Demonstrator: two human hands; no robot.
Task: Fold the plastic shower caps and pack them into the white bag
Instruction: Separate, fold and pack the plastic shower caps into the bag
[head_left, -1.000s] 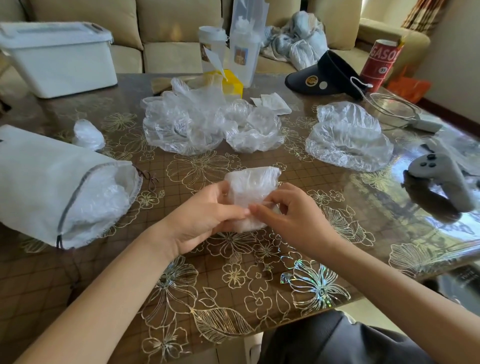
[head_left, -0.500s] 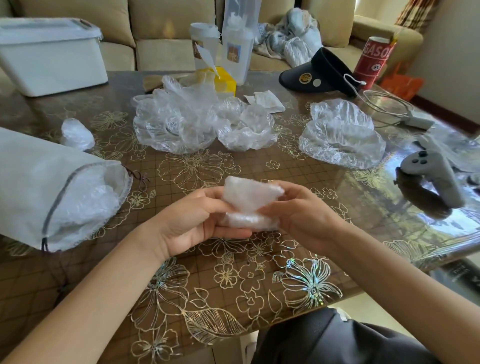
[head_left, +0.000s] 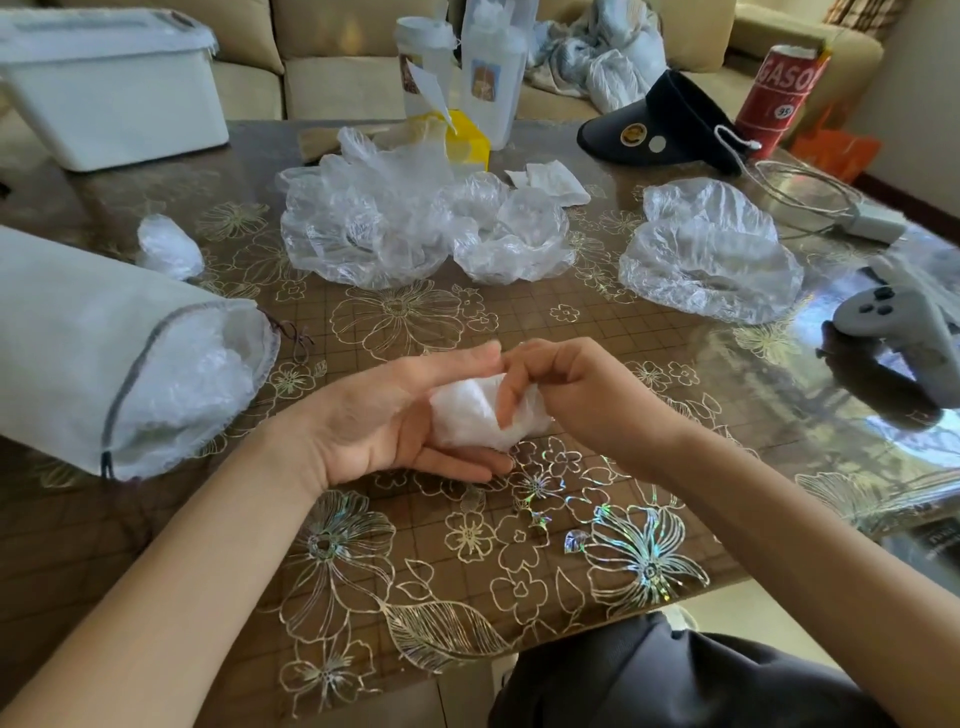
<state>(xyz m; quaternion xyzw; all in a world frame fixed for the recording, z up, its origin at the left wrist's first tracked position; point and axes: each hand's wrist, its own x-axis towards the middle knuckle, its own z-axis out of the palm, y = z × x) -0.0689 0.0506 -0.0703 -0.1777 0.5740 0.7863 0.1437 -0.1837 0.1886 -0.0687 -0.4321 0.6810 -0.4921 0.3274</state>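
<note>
Head view looks down on a brown table (head_left: 208, 519) with gold flower print, and both hands meet over its near middle. The left hand (head_left: 384, 421) lies palm up with its fingers straight and close together, thumb stretched along the top, and the folded shower cap (head_left: 465, 426) rests on those fingers as a small white bundle, held just above the tabletop. The right hand (head_left: 571, 395) comes in from the right with fingers curled, thumb and fingertips pinching the bundle's right side.

The white bag (head_left: 78, 332) lies on its side at the left edge, its drawstring mouth turned toward the hands and gaping, with clear crumpled plastic (head_left: 197, 374) showing inside. Just beyond the bag sits a small rolled cap (head_left: 169, 247). Across the middle of the table lie the loose shower caps: a big heap (head_left: 363, 228), a second one (head_left: 514, 239) touching it on the right, and a third (head_left: 711, 260) apart toward the right edge.

At the far left corner stands a white lidded box (head_left: 114, 93). Along the far edge are a yellow carton (head_left: 467, 143), two pale bottles (head_left: 493, 67), a black visor (head_left: 665, 124) and a red can (head_left: 779, 93). A white charger (head_left: 872, 223) with coiled cable and a grey game controller (head_left: 893, 322) lie by the right edge
</note>
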